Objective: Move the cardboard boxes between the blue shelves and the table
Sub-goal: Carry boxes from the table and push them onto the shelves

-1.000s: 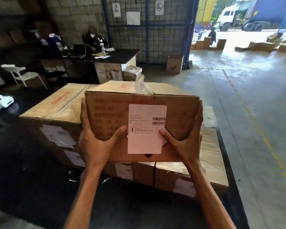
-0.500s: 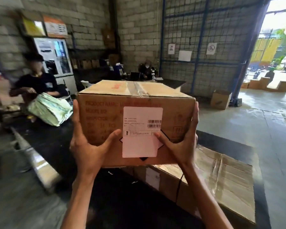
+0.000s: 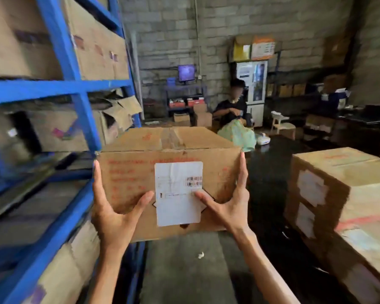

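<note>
Two hands carry one cardboard box (image 3: 169,170) in mid-air at chest height, beside the blue shelves (image 3: 75,88) on the left. Left hand (image 3: 114,212) spread wide, fingers up the left side face, thumb pressed on the front face; clamped on the box. Right hand (image 3: 230,207) mirrors it on the right side, thumb touching the white barcode label (image 3: 178,194). Box closed, top seam taped, red print on front, blurred. Shelves hold other cartons. Larger boxes (image 3: 342,194) sit on the dark bench (image 3: 270,194) at right.
</note>
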Motion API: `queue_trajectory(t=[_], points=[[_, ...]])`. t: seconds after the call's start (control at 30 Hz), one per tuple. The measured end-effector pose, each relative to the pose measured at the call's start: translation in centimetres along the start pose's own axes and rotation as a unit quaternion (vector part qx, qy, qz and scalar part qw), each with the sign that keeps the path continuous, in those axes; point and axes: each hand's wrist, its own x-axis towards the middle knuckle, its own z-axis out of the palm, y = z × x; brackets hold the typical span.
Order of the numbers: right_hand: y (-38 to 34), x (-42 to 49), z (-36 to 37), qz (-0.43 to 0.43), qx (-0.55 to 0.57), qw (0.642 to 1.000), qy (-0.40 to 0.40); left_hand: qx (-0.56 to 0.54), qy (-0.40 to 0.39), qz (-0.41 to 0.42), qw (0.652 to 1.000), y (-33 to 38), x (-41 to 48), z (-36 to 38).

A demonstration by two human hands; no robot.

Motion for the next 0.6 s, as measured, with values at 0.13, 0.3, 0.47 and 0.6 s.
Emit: queue_trajectory(t=[0.13, 0.3, 0.47, 0.6], points=[[-2.2, -1.5, 8.8, 0.002, 0.072, 0.992, -0.1, 0.054, 0.081, -0.013, 0.995, -0.2, -0.4, -9.1], [-4.7, -2.9, 17.3, 0.008, 0.163, 0.966, -0.201, 0.171, 0.187, -0.047, 0.966, 0.7, -1.3, -16.5], [-5.1, -2.5, 23.7, -0.023, 0.226, 0.937, -0.266, 0.243, 0.264, -0.066, 0.931, 0.4, -1.5, -19.1], [-4.6, -1.9, 28.5, -0.027, 0.296, 0.902, -0.315, 0.273, 0.328, -0.07, 0.902, -0.5, -1.3, -19.6]])
